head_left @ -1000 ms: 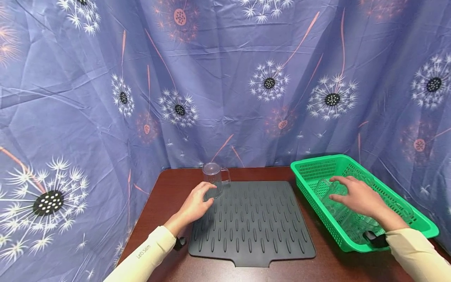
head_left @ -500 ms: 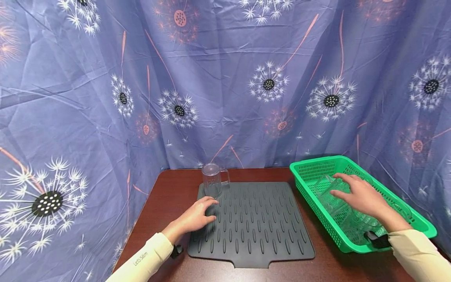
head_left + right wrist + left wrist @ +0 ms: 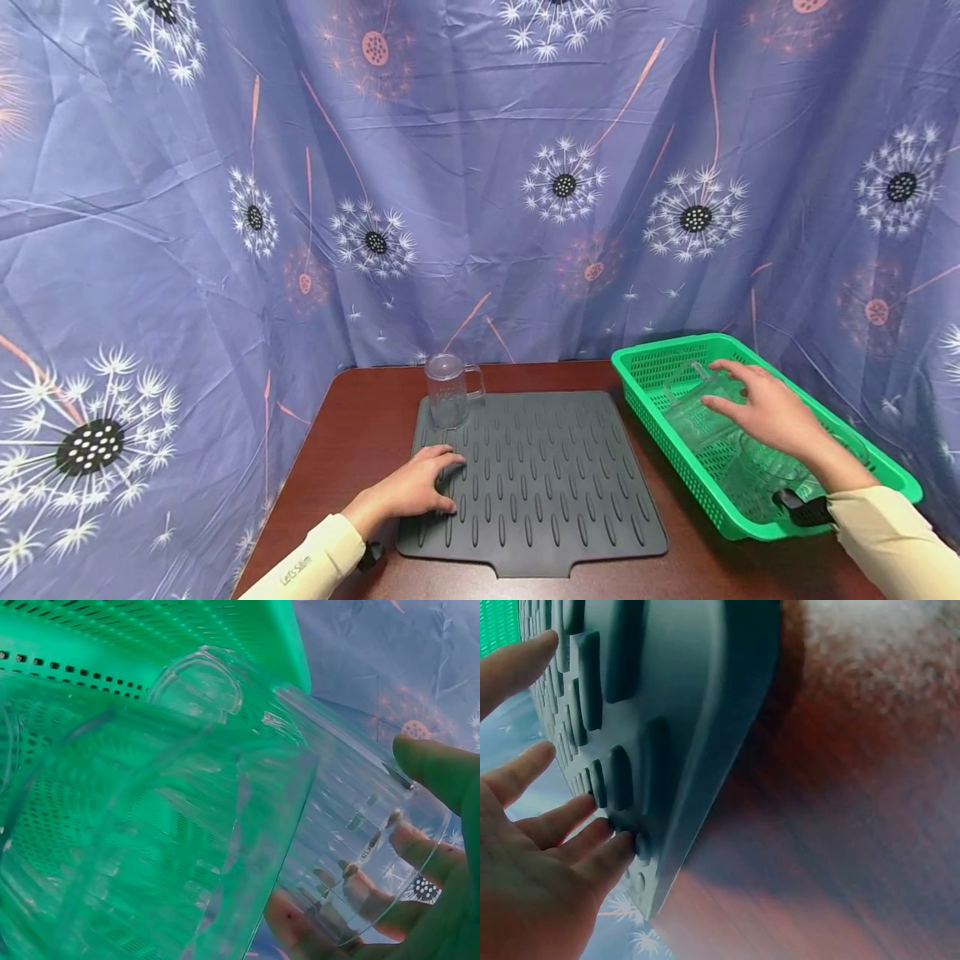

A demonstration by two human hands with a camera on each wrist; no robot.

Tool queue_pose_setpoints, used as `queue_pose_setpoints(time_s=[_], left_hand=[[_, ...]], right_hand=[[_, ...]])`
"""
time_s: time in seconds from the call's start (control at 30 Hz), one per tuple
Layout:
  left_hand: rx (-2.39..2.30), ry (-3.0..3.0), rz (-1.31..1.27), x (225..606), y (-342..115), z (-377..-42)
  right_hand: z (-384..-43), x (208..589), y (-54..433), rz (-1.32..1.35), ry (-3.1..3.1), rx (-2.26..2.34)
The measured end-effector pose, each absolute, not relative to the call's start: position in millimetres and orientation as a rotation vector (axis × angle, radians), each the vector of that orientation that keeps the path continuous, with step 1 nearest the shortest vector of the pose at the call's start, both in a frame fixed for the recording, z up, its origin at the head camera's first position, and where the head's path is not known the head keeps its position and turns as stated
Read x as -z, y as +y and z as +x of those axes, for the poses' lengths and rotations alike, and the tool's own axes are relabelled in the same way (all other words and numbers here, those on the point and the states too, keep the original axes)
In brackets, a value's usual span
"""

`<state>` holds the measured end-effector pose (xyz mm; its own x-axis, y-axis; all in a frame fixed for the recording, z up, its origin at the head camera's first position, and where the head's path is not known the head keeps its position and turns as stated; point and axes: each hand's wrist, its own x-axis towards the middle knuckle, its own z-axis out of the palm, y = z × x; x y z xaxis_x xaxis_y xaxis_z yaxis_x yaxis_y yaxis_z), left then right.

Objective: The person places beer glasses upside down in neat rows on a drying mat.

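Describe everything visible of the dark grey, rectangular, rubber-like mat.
This dark grey, roughly rectangular, rubber-like mat lies flat on the reddish-brown, wood-look table. Rows of raised, elongated ridges cover it, and a short tab projects from its near edge. A clear, cylindrical, handled mug stands on its far left corner. The left hand is over its left side; contact is unclear.

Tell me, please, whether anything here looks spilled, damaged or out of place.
Nothing looks spilled or plainly broken. The clear mug stands on the dark mat, at its far left corner. Only the clear vessels in the green basket look untidy, tilted and overlapping.
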<state>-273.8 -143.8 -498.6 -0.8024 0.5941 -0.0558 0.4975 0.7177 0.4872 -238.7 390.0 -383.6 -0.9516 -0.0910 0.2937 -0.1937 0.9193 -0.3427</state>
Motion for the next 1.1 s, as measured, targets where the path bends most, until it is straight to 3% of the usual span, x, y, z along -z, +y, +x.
queue_pose_setpoints(time_s=[1.1], left_hand=[[-0.698,2.661,0.891,504.3,-147.7,-271.8]], right_hand=[[-234.1,352.3,368.9,-0.028,-2.679,-0.861]])
